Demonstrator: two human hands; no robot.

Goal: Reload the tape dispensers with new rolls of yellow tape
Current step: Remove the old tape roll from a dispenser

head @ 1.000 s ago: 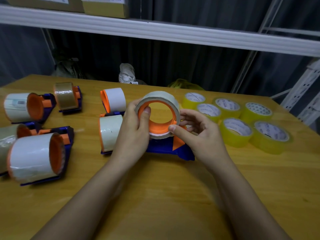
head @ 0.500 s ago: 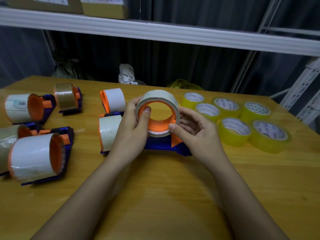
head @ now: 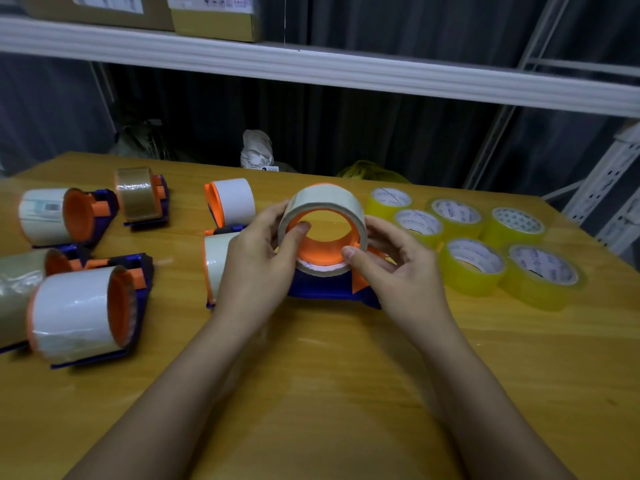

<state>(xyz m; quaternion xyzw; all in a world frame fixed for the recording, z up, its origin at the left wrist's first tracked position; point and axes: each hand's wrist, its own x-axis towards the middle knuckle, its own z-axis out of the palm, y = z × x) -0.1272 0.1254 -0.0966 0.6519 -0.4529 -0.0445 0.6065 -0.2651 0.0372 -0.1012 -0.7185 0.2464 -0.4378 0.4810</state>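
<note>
Both hands work on one dispenser (head: 332,289) at desk centre: blue base on the desk (head: 346,393), orange hub carrying a pale, nearly spent roll (head: 325,202). Roll axis runs roughly toward and away from the viewer, so the open bore faces the camera. Left hand (head: 256,265) curls round the roll's left flank, thumb hooked inside the orange hub; right hand (head: 398,271) pinches the roll's lower right edge with thumb in front, fingers behind. Judgement: old roll must slide off along that axis, toward the viewer, before a new one goes on. New yellow tape rolls (head: 471,265) lie flat on the desk just right of the right hand, bores up; that hand is clearly the nearer one for the pickup. Count: yellow rolls 6, in two rows. Dispensers 7 visible: one in hand, two just left of it, four more at the desk's left, one cut by the frame edge.
</note>
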